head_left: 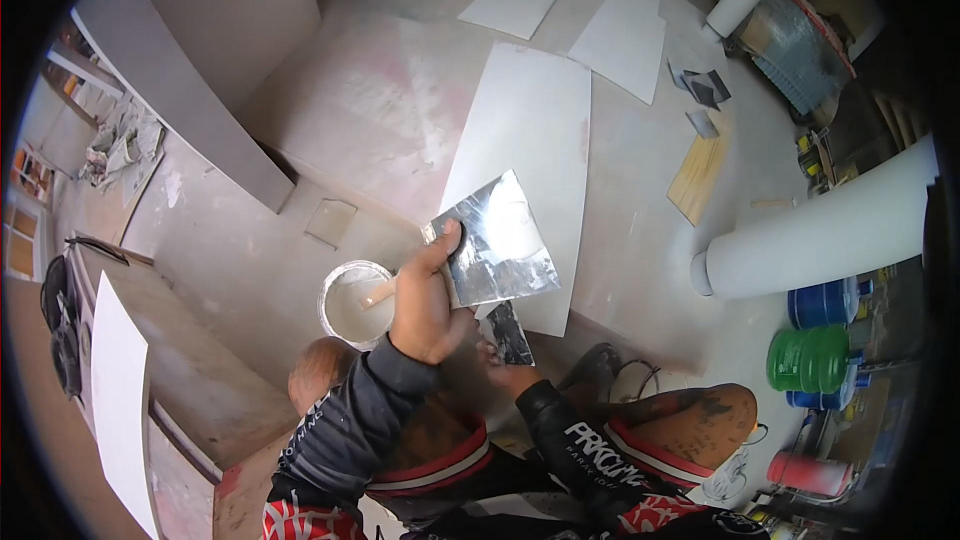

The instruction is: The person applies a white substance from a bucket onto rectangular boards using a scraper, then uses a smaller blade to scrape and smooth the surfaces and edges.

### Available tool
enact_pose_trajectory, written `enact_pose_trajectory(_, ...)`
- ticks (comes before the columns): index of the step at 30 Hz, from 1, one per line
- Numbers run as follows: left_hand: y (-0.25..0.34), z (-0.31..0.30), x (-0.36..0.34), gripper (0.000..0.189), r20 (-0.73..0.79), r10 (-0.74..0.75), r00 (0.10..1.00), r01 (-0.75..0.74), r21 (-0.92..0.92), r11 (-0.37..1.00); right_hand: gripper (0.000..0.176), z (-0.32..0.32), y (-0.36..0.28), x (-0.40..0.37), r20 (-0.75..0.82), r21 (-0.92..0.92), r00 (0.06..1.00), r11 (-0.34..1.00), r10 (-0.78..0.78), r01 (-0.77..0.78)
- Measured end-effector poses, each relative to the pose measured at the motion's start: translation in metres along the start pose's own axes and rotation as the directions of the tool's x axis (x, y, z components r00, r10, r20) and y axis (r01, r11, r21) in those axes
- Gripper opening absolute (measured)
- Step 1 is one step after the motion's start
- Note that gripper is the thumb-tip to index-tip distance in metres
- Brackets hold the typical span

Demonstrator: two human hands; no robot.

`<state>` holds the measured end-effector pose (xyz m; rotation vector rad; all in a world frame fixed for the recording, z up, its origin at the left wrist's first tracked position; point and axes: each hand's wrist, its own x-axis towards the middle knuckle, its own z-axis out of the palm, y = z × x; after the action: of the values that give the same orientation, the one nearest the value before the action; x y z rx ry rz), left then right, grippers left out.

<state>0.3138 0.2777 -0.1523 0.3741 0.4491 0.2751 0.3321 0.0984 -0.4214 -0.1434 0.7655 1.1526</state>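
My left hand (pixel 425 305) grips a shiny square metal plate (pixel 480 250) by its edge, the thumb on top. A patch of white paste (pixel 515 237) lies on the plate. In my right hand (pixel 508 372) is a small dark scraper blade (pixel 512 337) with pale smears, just below the plate's lower edge. Left of my left wrist stands a round bucket (pixel 328 302) of whitish paste, with a wooden handle (pixel 378 294) sticking out. Beyond the plate, a long white panel (pixel 530 100) lies flat.
More white panels (pixel 625 35) lie farther off, near dark sheets (pixel 703 88) and a yellowish wood board (pixel 698 178). A thick white column (pixel 820 225) stands at right beside a green water jug (pixel 808 360). At left are a tall upright board (pixel 185 90) and a leaning white strip (pixel 120 400).
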Motion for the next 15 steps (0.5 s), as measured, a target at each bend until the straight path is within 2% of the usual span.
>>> enact_pose_trajectory(1, 0.0, -0.001, 0.001, 0.032, -0.004, -0.023, 1.0, 0.023, 0.013, 1.0, 0.034, 0.009, -0.001, 0.002, -0.139, 0.07, 0.988, 0.994, -0.069, 0.079)
enact_pose_trajectory(4, 0.002, -0.004, -0.003, 0.033, -0.016, -0.044, 0.999, 0.044, 0.024, 0.999, 0.034, 0.053, 0.001, 0.003, -0.197, -0.004, 0.976, 0.996, -0.091, 0.092)
enact_pose_trajectory(5, 0.002, -0.004, -0.002, 0.033, -0.019, -0.045, 0.999, 0.046, 0.03, 0.999, 0.033, 0.023, -0.014, 0.036, 0.015, -0.284, 0.988, 0.946, -0.157, 0.154)
enact_pose_trajectory(6, 0.002, -0.002, -0.002, 0.033, -0.015, -0.038, 0.999, 0.038, 0.026, 0.999, 0.033, -0.008, -0.029, 0.068, 0.238, -0.527, 0.947, 0.79, -0.217, 0.314)
enact_pose_trajectory(7, 0.002, -0.001, -0.002, 0.033, -0.004, -0.026, 1.0, 0.026, 0.008, 1.0, 0.033, -0.038, -0.044, 0.1, 0.437, -0.63, 0.86, 0.593, -0.264, 0.502)
enact_pose_trajectory(8, 0.001, -0.001, -0.002, 0.033, 0.006, -0.015, 1.0, 0.015, -0.009, 1.0, 0.033, -0.013, -0.043, 0.099, 0.302, -0.487, 0.92, 0.789, -0.249, 0.374)
enact_pose_trajectory(9, 0.001, -0.001, -0.002, 0.033, 0.024, 0.003, 1.0, -0.003, 0.0, 1.0, 0.033, 0.01, -0.038, 0.095, 0.243, -0.396, 0.939, 0.859, -0.243, 0.325)
enact_pose_trajectory(12, 0.002, -0.003, -0.003, 0.035, 0.075, 0.015, 0.997, -0.011, -0.041, 0.999, 0.033, 0.035, -0.037, 0.101, 0.207, -0.328, 0.947, 0.894, -0.247, 0.305)
enact_pose_trajectory(15, 0.006, 0.0, -0.006, 0.035, 0.06, 0.057, 0.997, -0.053, -0.077, 0.996, 0.033, 0.048, -0.035, 0.106, 0.196, -0.317, 0.95, 0.902, -0.241, 0.294)
